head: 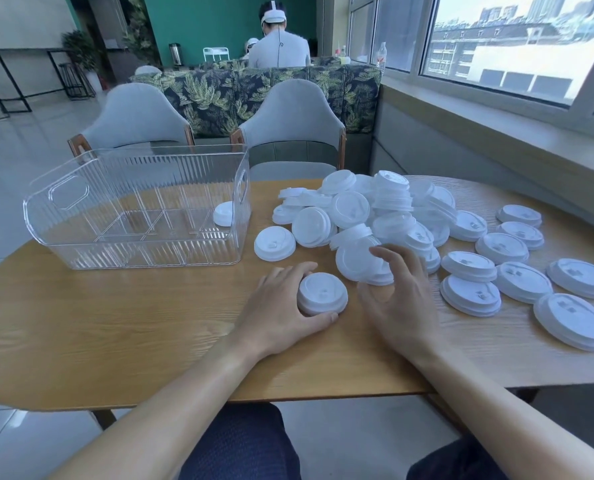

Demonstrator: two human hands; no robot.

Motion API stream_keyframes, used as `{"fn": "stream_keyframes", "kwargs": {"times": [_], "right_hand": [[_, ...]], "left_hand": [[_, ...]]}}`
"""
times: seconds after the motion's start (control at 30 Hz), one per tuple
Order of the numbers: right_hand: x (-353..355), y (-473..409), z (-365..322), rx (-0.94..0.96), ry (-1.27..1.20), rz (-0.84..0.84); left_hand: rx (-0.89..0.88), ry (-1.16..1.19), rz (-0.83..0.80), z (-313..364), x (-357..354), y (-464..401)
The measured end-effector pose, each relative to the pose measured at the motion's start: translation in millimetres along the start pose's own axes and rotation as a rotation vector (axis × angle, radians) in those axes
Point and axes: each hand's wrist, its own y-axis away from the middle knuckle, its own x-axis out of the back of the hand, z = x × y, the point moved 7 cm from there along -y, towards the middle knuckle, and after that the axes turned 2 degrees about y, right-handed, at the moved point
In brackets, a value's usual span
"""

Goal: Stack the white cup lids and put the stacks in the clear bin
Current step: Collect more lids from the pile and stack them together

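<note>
No readable writing or brand anywhere on the lids, just the moulded sip tabs on top. The short stack of white lids [322, 293] sits on the wooden counter [115, 323] right in front of the person, and the left hand [281, 313] is wrapped around it, fingers curling round the far side and thumb pressed along the near edge, so it's properly gripping that stack. The right hand [397, 292] is just beside it, palm down with the fingers arched like a claw, fingertips on a tilted lid [356, 260] at the near edge of the big lid pile [375, 213] and thumb tucked under by its rim, so it's pinching that one. Both forearms come in bare from the bottom of the view. More lids in small stacks [517, 268] are spread flat to the right of the pile. The clear bin [63, 216] stands to the left, well apart from both hands, with a single lid [223, 213] seen through its right end wall; can't tell if it's inside or behind it.
</note>
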Motion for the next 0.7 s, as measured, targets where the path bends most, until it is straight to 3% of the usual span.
{"fn": "stream_keyframes", "kwargs": {"times": [0.43, 0.7], "right_hand": [[-14.5, -28.6, 19.3, -0.026, 0.345, -0.027], [-16.6, -29.5, 22.1, -0.008, 0.358, -0.059]], "left_hand": [[0.083, 0.111, 0.052, -18.5, 6.1, -18.8], [0.101, 0.057, 0.015, -16.2, 2.6, -20.1]]}}
